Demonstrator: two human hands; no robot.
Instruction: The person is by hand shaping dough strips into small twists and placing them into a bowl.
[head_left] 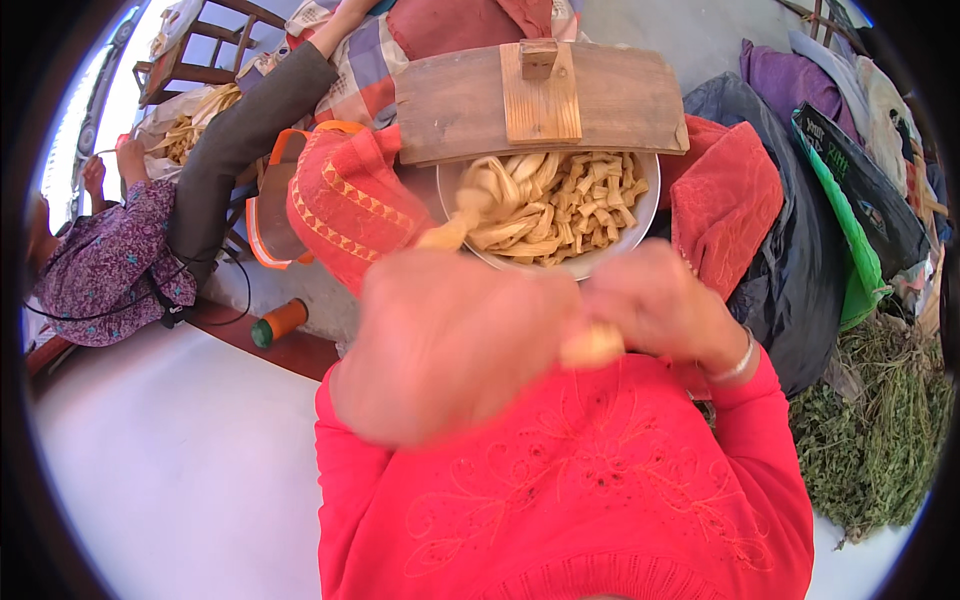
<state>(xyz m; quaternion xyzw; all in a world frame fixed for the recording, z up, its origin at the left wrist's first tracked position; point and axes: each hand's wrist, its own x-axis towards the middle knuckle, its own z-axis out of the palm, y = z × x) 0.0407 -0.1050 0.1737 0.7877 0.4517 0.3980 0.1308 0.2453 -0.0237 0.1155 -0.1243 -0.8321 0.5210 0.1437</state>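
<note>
Close in front of my red sweater, my left hand (450, 340) is closed and smeared by motion. A pale yellow strip (447, 234) comes out on its far side, towards the basin. Beside it on the right, my right hand (665, 300) is also closed, with a bracelet at the wrist. Between the two hands a short end of the strip shows; the fingertips are blurred. Just beyond them a round pale basin (652, 205) holds long loose strips (515, 200) on the left and many short knotted pieces (600, 195) on the right.
A curved wooden board (630, 100) with a block on it covers the basin's far rim. Red cloth (725, 200) lies either side. Another person's dark sleeve (240, 130) reaches in at left, near a thread spool (280, 322). Black plastic bags (775, 230) and dried plants (870, 420) lie right.
</note>
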